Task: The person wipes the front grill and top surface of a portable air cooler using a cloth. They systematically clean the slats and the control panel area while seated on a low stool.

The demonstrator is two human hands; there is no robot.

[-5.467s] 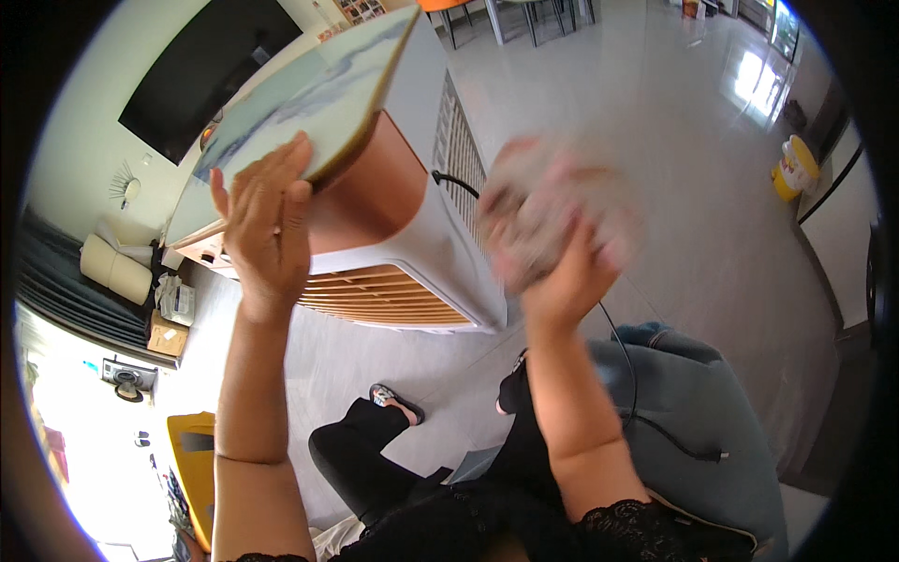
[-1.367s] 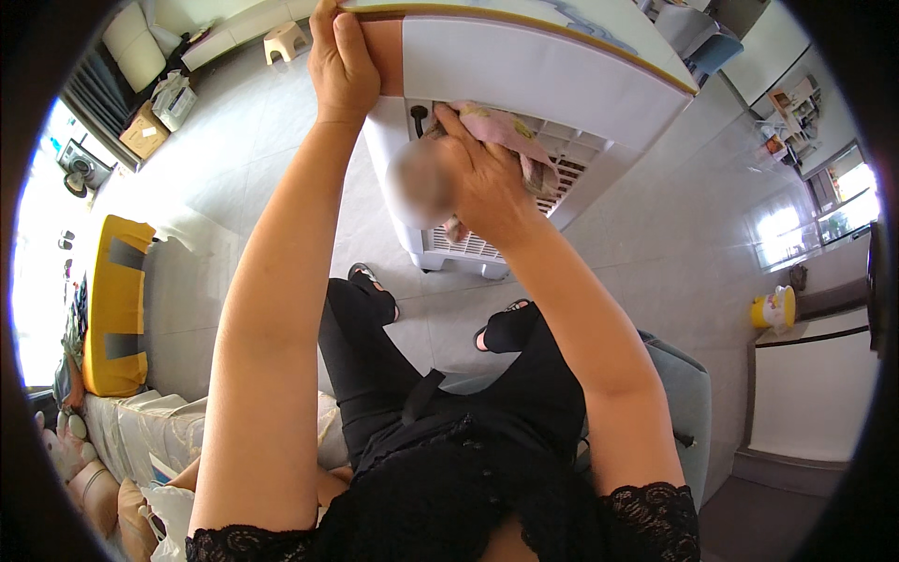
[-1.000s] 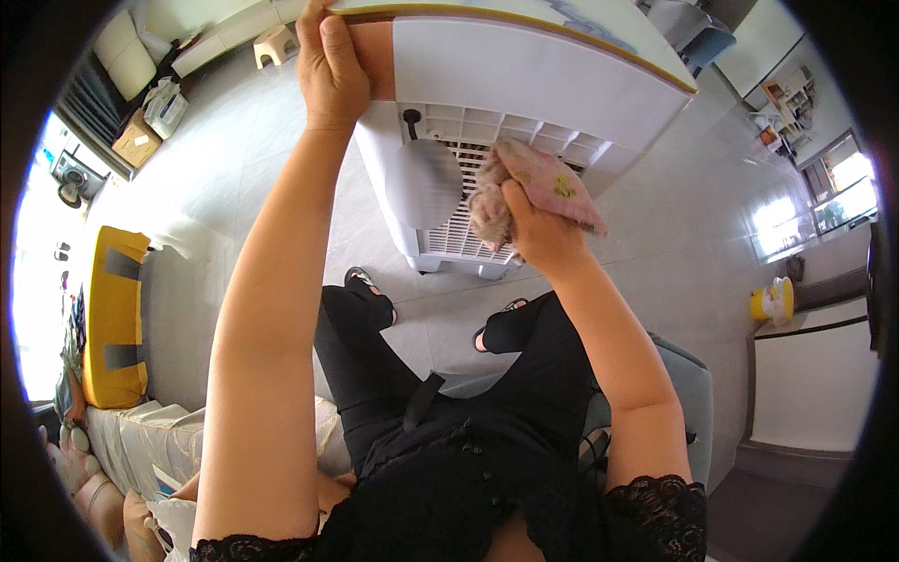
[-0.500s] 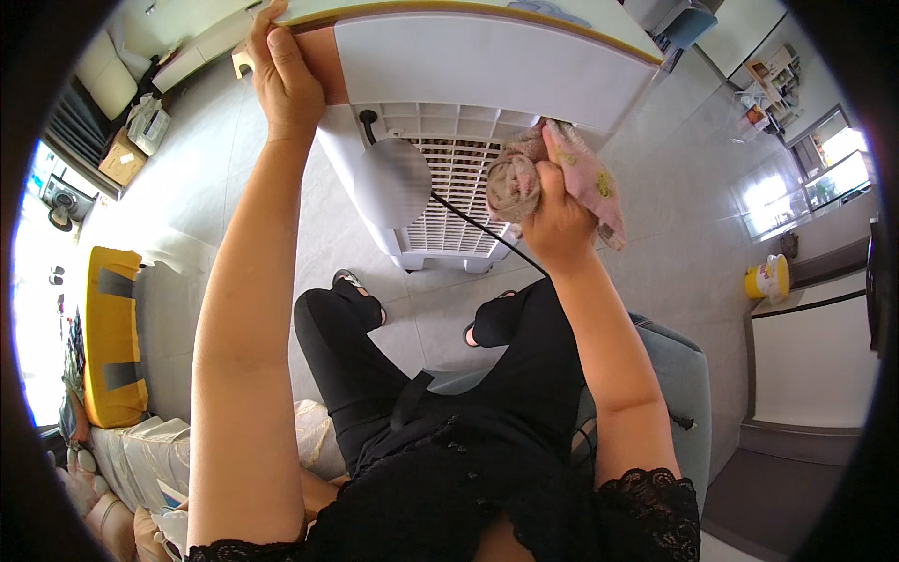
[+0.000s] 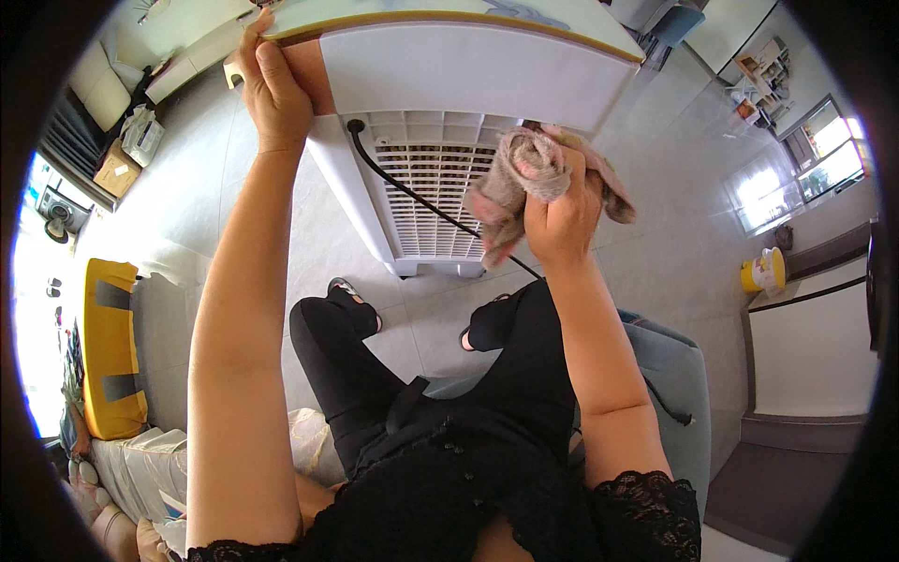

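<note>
A white boxy appliance (image 5: 459, 70) with a slatted grille (image 5: 435, 187) stands in front of me. My left hand (image 5: 278, 98) is closed round its upper left corner, thumb on the front beside a brown panel (image 5: 307, 70) and fingers over the top edge. In my right hand (image 5: 565, 215) is a crumpled pinkish-grey cloth (image 5: 534, 167), gripped at the right side of the grille. The cloth hides part of the slats, and whether it touches them I cannot tell. A black power cord (image 5: 412, 195) runs from the appliance's upper left across the grille, passing behind the cloth.
I sit on a blue-grey chair (image 5: 670, 375) with my legs before the appliance. Left of me are a yellow plastic piece (image 5: 112, 351) and a cloth-covered seat (image 5: 140, 468). A yellow-and-white bucket (image 5: 766, 272) stands at right, by a white cabinet (image 5: 810, 351).
The cloth has turned in my right hand; its bundled part has moved up and right, with a loose end now hanging lower. My left hand keeps its hold on the corner.
</note>
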